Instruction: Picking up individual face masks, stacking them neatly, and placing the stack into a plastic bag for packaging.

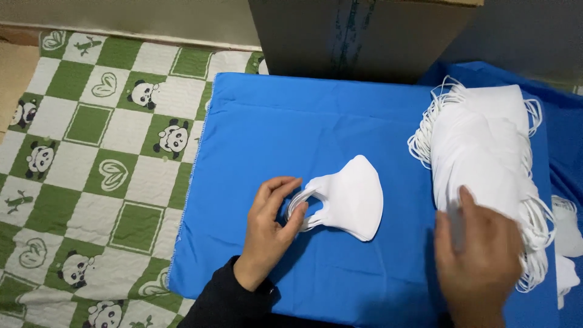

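Left hand (267, 234) pinching ear loops of small mask stack (349, 197), right hand (480, 255) spread, blurred, on big pile (486, 146); grip there unclear.

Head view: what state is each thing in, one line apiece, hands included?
Small stack of white masks: folded flat on the blue cloth, ear loops toward the left hand.
Left hand: fingers pinching the small stack's ear loops.
Large pile of white masks: fanned out, loops hanging off the edges.
Right hand: motion-blurred, resting on the large pile's near end.
Blue cloth: spread flat.
Cardboard box: standing behind the cloth.
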